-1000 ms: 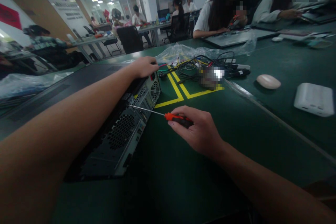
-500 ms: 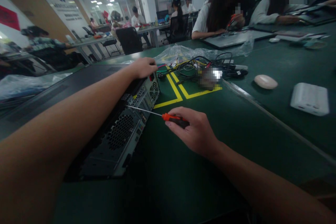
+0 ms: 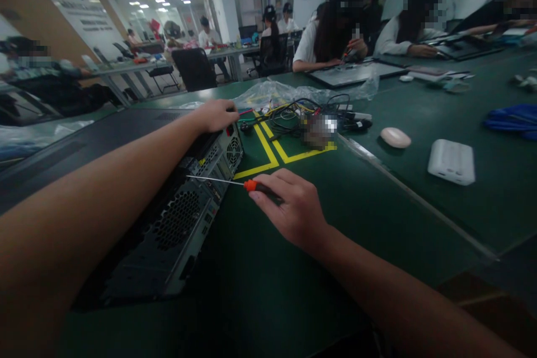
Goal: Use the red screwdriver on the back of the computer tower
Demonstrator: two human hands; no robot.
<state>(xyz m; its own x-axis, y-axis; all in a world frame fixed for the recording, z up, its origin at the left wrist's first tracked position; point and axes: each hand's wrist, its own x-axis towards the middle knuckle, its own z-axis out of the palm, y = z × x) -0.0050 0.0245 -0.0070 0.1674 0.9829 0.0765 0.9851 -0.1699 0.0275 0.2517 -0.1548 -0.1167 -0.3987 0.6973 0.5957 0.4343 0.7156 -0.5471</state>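
A black computer case (image 3: pixel 184 218) lies on the green table (image 3: pixel 268 291), its back panel with a honeycomb vent facing right. My left hand (image 3: pixel 216 116) rests on the far end of the case's top edge, fingers curled over the corner; whether it pinches anything small is hidden. In my right hand (image 3: pixel 289 201) is a screwdriver (image 3: pixel 251 185) with an orange and black handle, held in closed fingers. Its long thin shaft points left, and the tip meets the back panel near the top edge, above the vent.
Tangled cables (image 3: pixel 293 117) lie behind yellow tape marks (image 3: pixel 272 159). To the right are a pinkish oval object (image 3: pixel 395 137), a white box-shaped device (image 3: pixel 451 161) and a blue bundle (image 3: pixel 514 120). People work at the table's far side.
The view has turned slightly right, so everything appears shifted left and the blue bundle now shows. Both hands keep their places at the case, with the screwdriver still against the panel.
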